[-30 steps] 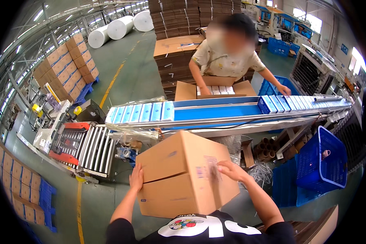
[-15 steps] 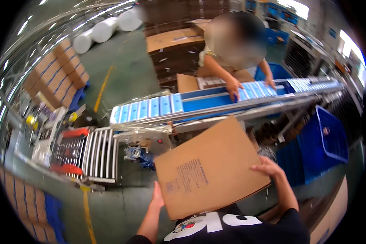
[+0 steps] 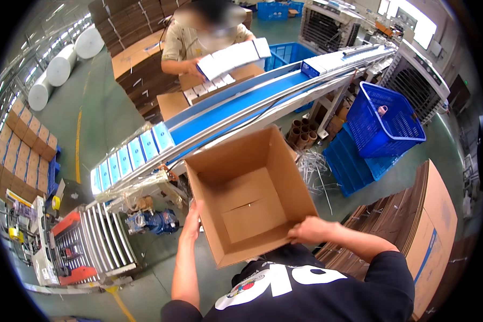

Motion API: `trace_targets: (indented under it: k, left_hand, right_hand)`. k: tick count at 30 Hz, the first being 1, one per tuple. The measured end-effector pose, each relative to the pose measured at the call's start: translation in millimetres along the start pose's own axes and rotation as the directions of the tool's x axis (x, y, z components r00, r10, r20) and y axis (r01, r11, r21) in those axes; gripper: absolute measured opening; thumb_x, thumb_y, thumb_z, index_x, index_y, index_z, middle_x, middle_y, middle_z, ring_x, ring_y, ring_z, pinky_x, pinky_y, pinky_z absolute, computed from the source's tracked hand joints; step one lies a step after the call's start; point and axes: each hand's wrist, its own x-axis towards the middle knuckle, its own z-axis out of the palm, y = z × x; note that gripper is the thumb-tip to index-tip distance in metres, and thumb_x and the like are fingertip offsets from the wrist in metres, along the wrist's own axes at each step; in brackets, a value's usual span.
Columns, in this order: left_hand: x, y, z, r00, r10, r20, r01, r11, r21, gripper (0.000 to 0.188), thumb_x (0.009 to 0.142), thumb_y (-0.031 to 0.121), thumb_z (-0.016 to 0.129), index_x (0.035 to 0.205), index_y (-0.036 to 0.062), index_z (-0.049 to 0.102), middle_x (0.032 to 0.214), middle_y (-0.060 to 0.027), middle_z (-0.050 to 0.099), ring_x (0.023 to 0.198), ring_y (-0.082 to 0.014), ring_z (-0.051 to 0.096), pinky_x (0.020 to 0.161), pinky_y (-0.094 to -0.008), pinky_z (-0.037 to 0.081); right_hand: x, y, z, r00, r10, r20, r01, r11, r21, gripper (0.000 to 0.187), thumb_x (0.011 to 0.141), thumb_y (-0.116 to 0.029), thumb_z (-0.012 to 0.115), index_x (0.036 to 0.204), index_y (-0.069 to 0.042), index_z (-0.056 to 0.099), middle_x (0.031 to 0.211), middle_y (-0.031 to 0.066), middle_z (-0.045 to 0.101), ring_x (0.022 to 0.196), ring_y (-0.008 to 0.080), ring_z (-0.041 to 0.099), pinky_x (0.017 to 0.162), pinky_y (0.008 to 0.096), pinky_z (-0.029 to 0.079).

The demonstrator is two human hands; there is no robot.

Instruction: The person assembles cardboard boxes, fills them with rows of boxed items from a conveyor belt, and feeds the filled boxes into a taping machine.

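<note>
An opened cardboard box (image 3: 294,188) is tilted toward me in front of the conveyor, its inside bare. Two bottom flaps meet at a thin slit. My left hand (image 3: 191,221) presses against the outer left wall, with some fingers hidden behind it. At the near right corner, my right hand (image 3: 309,230) grips the rim with curled fingers. Beyond the box runs a blue conveyor belt (image 3: 236,107), with a row of white and blue packs (image 3: 135,152) at its left end. Across it, a co-worker holds a block of white packs (image 3: 233,59) above another open box (image 3: 172,106).
To the right stand a blue plastic basket (image 3: 383,121) and a stack of flattened cartons (image 3: 413,231). A roller table (image 3: 104,236) lies at the lower left, near a blue motor (image 3: 153,221). Cardboard tubes (image 3: 301,134) and loose strips lie under the conveyor.
The box has gone from flatter, printed side up, to squared open with its inside showing. My right hand has shifted to its near rim. The co-worker has lifted packs off the belt.
</note>
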Motion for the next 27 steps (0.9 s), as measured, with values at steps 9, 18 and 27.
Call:
trace_targets:
  k: [9,18,27]
  left_hand:
    - [8,-33,-37,0.971,-0.120,-0.207,0.090,0.985,-0.148,0.049,0.073,-0.004,0.058,0.119,-0.0025,0.044,0.104,-0.0129,0.059,0.086,-0.0224,0.061,0.077,-0.0343,0.053]
    - [-22,-101,-91,0.767,-0.030,-0.641,0.376,0.831,0.410,0.081,0.076,0.030,0.068,0.136,-0.0010,0.022,0.135,-0.0207,0.034,0.123,-0.0311,0.038,0.097,-0.0425,0.040]
    - [1,-173,50,0.740,-0.473,-0.478,0.670,0.576,0.469,0.114,0.070,0.057,0.064,0.141,-0.0022,-0.003,0.145,-0.0261,0.006,0.135,-0.0369,0.014,0.108,-0.0427,0.021]
  right_hand:
    - [60,157,-23,0.532,0.738,-0.415,-0.498,0.669,0.552,0.033,0.085,-0.029,0.058,0.110,-0.009,0.049,0.098,0.0204,0.061,0.094,0.0413,0.056,0.076,0.0468,0.046]
    - [67,382,107,0.672,0.695,-0.254,-0.449,0.656,0.607,0.061,0.088,-0.052,0.046,0.100,0.008,0.051,0.098,0.0348,0.056,0.100,0.0456,0.053,0.081,0.0454,0.044]
    - [135,419,212,0.753,0.651,0.093,-0.584,0.596,0.551,0.067,0.093,-0.050,0.030,0.127,0.008,0.038,0.120,0.0340,0.046,0.115,0.0444,0.045,0.096,0.0462,0.037]
